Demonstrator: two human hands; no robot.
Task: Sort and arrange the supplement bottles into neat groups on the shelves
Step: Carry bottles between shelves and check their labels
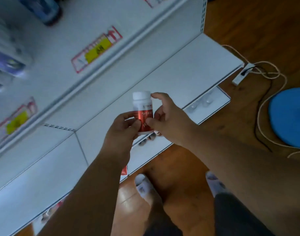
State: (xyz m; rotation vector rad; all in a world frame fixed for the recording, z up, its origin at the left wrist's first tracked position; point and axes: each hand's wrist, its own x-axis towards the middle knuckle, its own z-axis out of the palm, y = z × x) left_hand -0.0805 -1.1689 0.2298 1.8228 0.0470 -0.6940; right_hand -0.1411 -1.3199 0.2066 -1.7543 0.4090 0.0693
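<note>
both hands are holding one bottle (143, 111) upright in the air, its white cap on top and its red label facing the camera. the left hand (122, 132) is gripping the lower left side of the bottle, with fingers curled round it and the thumb lying across the label. the right hand (168, 120) is pinching the opposite side, its thumb pressing the lower right of the label and its forefinger reaching up to touch the cap's edge; the other right fingers are curling behind the bottle. directly behind the grip, a bare white shelf (163, 72) is running diagonally, and above that, price tags (96, 50) in red and yellow are hanging on the next shelf's front edge. far up and left of the grip, blurred goods (7, 53) are standing on the upper shelves. below the grip, two feet in white slippers (143, 184) are resting on a wooden floor (188, 167). to the right of the grip, a power strip (242, 74) with tangled cords is lying on the floor beside a blue round thing (290, 116), cut off at the frame's edge.
</note>
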